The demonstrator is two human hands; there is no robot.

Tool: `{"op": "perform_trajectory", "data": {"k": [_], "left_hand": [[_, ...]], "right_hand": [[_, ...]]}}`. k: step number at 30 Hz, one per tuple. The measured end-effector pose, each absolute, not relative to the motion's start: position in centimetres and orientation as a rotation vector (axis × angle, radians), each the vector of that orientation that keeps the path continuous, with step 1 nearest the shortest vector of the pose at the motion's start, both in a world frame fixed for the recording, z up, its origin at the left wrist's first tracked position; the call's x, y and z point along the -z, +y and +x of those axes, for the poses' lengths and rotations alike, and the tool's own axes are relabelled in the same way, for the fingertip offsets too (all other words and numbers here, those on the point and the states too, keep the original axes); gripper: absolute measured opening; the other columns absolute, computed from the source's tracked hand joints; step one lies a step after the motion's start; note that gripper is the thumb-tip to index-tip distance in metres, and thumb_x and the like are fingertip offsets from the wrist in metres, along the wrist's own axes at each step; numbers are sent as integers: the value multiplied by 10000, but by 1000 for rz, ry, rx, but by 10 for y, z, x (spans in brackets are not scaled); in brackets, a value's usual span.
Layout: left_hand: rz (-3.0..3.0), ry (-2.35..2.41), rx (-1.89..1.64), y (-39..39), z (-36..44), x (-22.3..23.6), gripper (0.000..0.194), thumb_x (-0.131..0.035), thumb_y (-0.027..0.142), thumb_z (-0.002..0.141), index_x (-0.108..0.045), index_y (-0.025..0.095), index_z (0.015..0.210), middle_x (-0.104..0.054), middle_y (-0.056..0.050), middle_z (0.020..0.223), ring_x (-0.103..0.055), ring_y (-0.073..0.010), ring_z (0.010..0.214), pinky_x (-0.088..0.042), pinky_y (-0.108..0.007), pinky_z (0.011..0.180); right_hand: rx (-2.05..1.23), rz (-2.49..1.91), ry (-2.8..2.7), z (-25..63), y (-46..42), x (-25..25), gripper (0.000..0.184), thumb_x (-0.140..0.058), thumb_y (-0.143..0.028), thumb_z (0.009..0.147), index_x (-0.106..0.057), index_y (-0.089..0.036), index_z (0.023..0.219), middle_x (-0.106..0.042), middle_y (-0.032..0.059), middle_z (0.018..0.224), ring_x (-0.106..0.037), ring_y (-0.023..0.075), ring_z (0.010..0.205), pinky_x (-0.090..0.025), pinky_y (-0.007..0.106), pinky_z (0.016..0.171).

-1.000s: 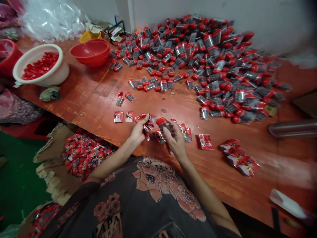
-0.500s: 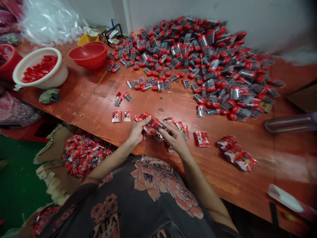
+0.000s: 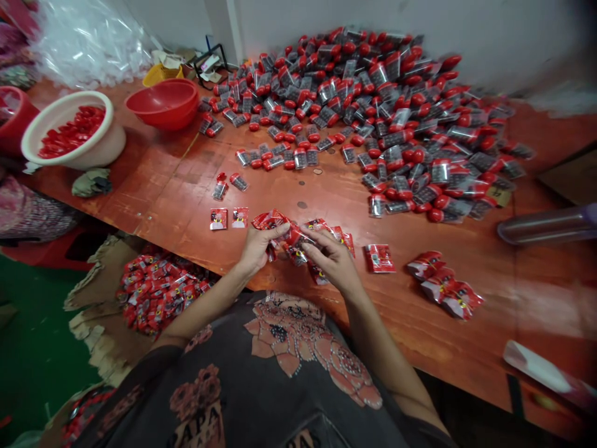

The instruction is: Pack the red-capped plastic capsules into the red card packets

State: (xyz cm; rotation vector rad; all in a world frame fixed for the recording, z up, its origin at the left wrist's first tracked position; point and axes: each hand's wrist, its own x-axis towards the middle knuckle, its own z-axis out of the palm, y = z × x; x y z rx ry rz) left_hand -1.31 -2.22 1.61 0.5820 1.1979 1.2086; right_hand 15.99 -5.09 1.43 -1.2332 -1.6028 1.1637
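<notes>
My left hand (image 3: 259,247) is closed, its thumb pressed on a bunch of glossy red printed packets (image 3: 270,219) just above the table's near edge. Fingers of my right hand (image 3: 330,254) pinch the right end of the same bunch. Between the hands a red and dark piece shows; my fingers partly cover it, and I cannot tell if it is a red-capped container. More red packets (image 3: 347,239) lie on the table beyond and under my right hand. Left of my hands, two flat packets (image 3: 240,218) lie side by side, with two small red-capped clear containers (image 3: 239,182) behind them.
A large heap of red-capped containers (image 3: 396,124) fills the back. At right lie a single packet (image 3: 379,258), a packet row (image 3: 445,286) and a clear tube (image 3: 543,225). A white basin (image 3: 116,140) and red bowl (image 3: 163,106) stand left. Below, a carton (image 3: 91,311) holds packets.
Both hands stay on the bunch of packets, with only slight finger and thumb movement. The whole view has shifted a little.
</notes>
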Motion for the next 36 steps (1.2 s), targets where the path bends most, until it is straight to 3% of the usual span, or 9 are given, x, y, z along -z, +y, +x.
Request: {"op": "perform_trajectory", "data": {"k": [6,13,16,21,26,31,36], "left_hand": [[613,1145,-1193,-23,-15,-18,297,-885,288,529,-646,149,636,-581,25,540,-445,-48,412,-323,-192,383],[657,1200,-1065,-28,-19,-23,248,-861,223,573,-625,170,621,-544,12,492,-448,-74,401,-277,-203,343],[658,1183,-1072,-30,-18,-23,223,-854,198,579,-642,169,644,-566,5,510,-468,-78,407,-299,-205,352],[597,1157,-1068,-32,-15,-15,225,-859,197,560,-642,166,611,-581,10,507,-471,-68,386,-320,-190,342],[558,1134,-1015,-30,-18,-8,235,-862,188,535,-640,160,605,-577,8,490,-475,-70,382,-341,-187,351],[593,1130,-1081,-31,-14,-9,261,-872,258,540,-649,166,641,-589,10,508,-475,-71,382,-358,-192,353],[597,1124,-1001,-31,-12,-9,251,-874,221,531,-657,157,638,-599,-4,522,-486,-74,394,-364,-191,358]], "right_hand": [[-1111,-1234,-1602,157,-51,-11,382,-568,-312,905,-605,-377,1279,-614,39,1010,-589,221,945,-491,446,877],[-1029,-1252,-1636,146,-58,3,514,-473,-323,958,-367,-427,1450,-555,64,1183,-551,254,1109,-456,492,991],[-1021,-1241,-1675,142,-59,6,500,-448,-314,968,-364,-446,1443,-543,64,1182,-549,251,1119,-461,495,1001],[-1000,-1236,-1494,133,-64,10,413,-484,-322,954,-484,-411,1357,-561,54,1183,-572,234,1073,-505,468,947],[-1199,-1252,-1287,129,-68,15,404,-504,-334,930,-493,-371,1332,-607,50,1161,-630,212,939,-588,409,762],[-1104,-1250,-1288,130,-70,12,359,-584,-333,891,-551,-354,1248,-596,48,1198,-606,230,1069,-542,452,913],[-1312,-1222,-1047,125,-70,6,411,-582,-369,879,-492,-328,1278,-629,56,1123,-670,200,828,-607,385,684]]}}
